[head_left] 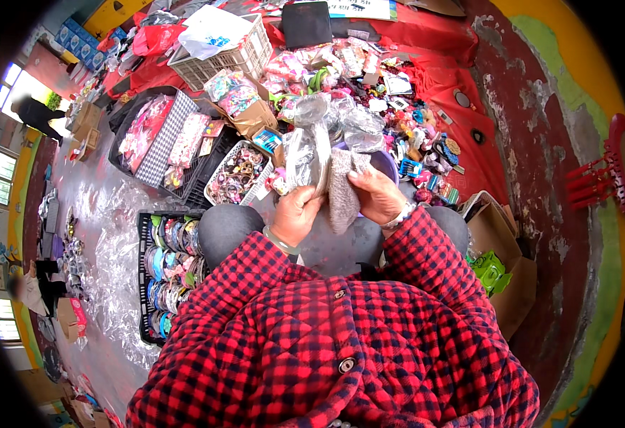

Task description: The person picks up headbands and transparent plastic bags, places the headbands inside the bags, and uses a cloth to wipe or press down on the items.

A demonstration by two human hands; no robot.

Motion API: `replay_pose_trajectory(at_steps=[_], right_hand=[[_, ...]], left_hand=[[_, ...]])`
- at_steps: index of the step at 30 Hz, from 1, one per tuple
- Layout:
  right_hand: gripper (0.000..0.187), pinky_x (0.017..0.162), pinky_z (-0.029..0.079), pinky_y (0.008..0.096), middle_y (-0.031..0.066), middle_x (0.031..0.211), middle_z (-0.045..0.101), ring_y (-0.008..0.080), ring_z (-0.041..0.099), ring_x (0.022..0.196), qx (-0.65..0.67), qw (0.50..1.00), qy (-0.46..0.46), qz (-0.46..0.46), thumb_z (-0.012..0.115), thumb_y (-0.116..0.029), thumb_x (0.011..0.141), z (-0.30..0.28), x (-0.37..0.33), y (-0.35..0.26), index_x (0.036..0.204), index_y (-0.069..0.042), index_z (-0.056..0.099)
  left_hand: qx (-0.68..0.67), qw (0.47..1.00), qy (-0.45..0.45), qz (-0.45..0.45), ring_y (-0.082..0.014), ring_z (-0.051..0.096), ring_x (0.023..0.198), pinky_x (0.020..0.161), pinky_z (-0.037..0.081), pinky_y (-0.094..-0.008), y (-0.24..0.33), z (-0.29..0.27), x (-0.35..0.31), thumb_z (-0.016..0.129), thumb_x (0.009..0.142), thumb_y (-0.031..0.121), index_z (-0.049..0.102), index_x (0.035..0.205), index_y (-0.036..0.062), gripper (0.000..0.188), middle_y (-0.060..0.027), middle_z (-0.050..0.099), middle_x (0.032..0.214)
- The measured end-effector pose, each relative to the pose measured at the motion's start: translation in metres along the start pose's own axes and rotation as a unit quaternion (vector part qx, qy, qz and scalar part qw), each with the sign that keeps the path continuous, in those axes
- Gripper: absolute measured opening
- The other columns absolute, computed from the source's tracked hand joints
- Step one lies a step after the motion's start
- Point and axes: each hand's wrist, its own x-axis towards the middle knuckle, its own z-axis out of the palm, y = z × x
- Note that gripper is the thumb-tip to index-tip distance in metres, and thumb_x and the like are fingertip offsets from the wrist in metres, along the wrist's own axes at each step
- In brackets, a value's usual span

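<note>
A fuzzy grey-brown strip of cloth (343,196) hangs from my right hand (380,196), whose thumb presses on its upper part. My left hand (296,220) is closed, pinching the lower edge of a clear plastic wrapper (306,158) just to the left of the cloth. The two hands are close together above my lap. Behind the cloth shows part of a purple basin (384,165), with more crumpled clear plastic (361,123) over its far side. What lies inside the basin is mostly hidden.
To the left, a black crate (143,278) holds rows of colourful headbands. A white basket (209,192) of small hair ties stands beyond my left knee. Heaped accessories cover the red cloth (462,85) ahead. A cardboard box (494,246) with a green package stands on the right.
</note>
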Motion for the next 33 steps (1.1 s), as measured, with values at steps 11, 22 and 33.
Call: replay_pose_trajectory(at_steps=[11, 22, 33], right_hand=[[0.042, 0.097, 0.035, 0.0361, 0.0057, 0.121, 0.051, 0.0185, 0.048, 0.112, 0.07, 0.995, -0.038, 0.056, 0.051, -0.021, 0.088, -0.011, 0.003, 0.004, 0.126, -0.006, 0.042], [0.027, 0.097, 0.034, 0.0348, 0.0109, 0.108, 0.059, 0.0195, 0.048, 0.111, -0.184, 0.983, 0.022, 0.002, 0.05, -0.006, 0.085, -0.024, 0.004, 0.002, 0.11, 0.004, 0.056], [0.024, 0.082, 0.042, 0.0249, 0.006, 0.096, 0.059, 0.0152, 0.054, 0.093, -0.558, 0.783, 0.157, -0.228, 0.047, -0.004, 0.088, -0.028, 0.009, -0.014, 0.109, 0.003, 0.056]], left_hand=[[0.08, 0.997, -0.014, 0.0, -0.0324, 0.055, 0.073, 0.065, 0.044, -0.0346, -0.011, -0.008, 0.002, 0.056, 0.079, 0.002, 0.056, 0.087, 0.0, 0.007, -0.016, 0.055, 0.077], [0.079, 0.997, -0.016, 0.019, -0.0318, 0.052, 0.07, 0.063, 0.042, -0.0349, -0.004, -0.009, 0.003, 0.06, 0.077, 0.004, 0.055, 0.081, -0.0017, 0.009, -0.0146, 0.053, 0.074], [-0.097, 0.973, -0.05, -0.204, -0.0069, 0.038, 0.053, 0.049, 0.035, -0.0254, -0.021, -0.005, -0.004, 0.059, 0.084, 0.014, 0.055, 0.073, 0.0007, 0.018, 0.0004, 0.045, 0.057]])
